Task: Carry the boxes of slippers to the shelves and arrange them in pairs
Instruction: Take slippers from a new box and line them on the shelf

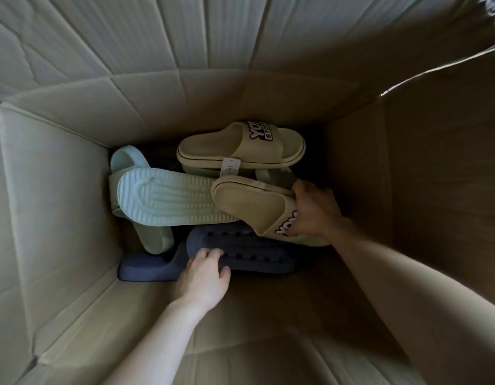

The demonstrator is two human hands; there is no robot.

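I look down into a deep cardboard box (54,190) with several slippers at its bottom. My left hand (204,276) grips the edge of a dark blue slipper (249,251) lying sole up. A second dark blue slipper (146,269) lies to its left. My right hand (313,209) holds the strap of a beige slipper (249,202) with printed letters. Its beige mate (240,144) lies behind, with a paper tag. A pale mint slipper (168,198) lies sole up at the left, over another mint one (153,237).
The box walls rise on all sides, with creased flaps (240,31) above. The right wall (421,176) is in shadow. Bare cardboard floor (268,301) shows in front of the slippers.
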